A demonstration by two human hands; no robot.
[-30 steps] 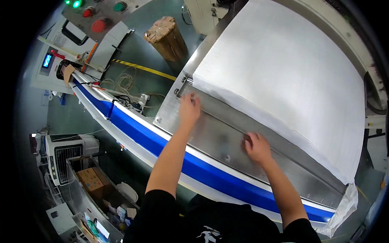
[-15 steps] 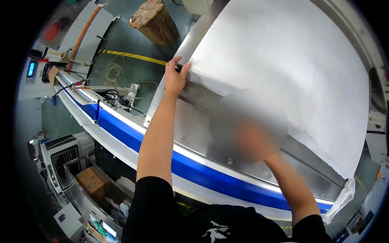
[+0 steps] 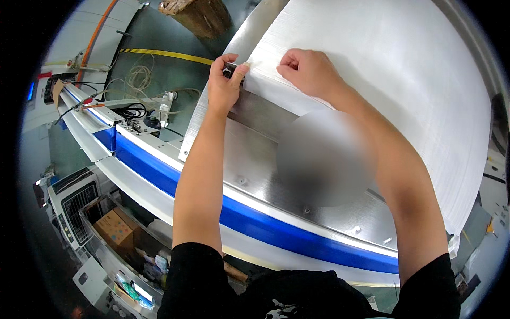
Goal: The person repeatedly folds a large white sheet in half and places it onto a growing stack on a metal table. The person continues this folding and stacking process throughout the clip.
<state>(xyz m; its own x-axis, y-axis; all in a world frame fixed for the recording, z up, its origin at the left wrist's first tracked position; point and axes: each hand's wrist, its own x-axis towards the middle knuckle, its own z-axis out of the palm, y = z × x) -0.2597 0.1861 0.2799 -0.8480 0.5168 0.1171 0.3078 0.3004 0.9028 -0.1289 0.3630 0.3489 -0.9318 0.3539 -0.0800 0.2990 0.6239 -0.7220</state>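
A broad stack of white sheeting [image 3: 404,80] covers the metal table, its near edge lying over a bare steel strip [image 3: 265,117]. At the sheeting's left corner, my left hand [image 3: 223,85] is closed round a small dark fitting at the end of the strip. Its thumb lies by the white corner; what exactly the fingers hold is partly hidden. A short way to the right, my right hand [image 3: 308,72] is curled into a loose fist on top of the sheeting near its front edge, with nothing visible in it. A round grey blur covers part of the steel.
A blue-and-white rail [image 3: 297,236] runs along the table's front. Left are coiled pale hose [image 3: 139,77], a yellow floor stripe [image 3: 167,55] and a brown wrapped roll [image 3: 202,16]. A bin with a cardboard box [image 3: 114,231] stands at lower left, beside a white appliance [image 3: 79,204].
My right hand has come up and left from the blurred area over the steel to the sheeting, near my left hand. My left hand stays at the corner. The whole view has shifted slightly.
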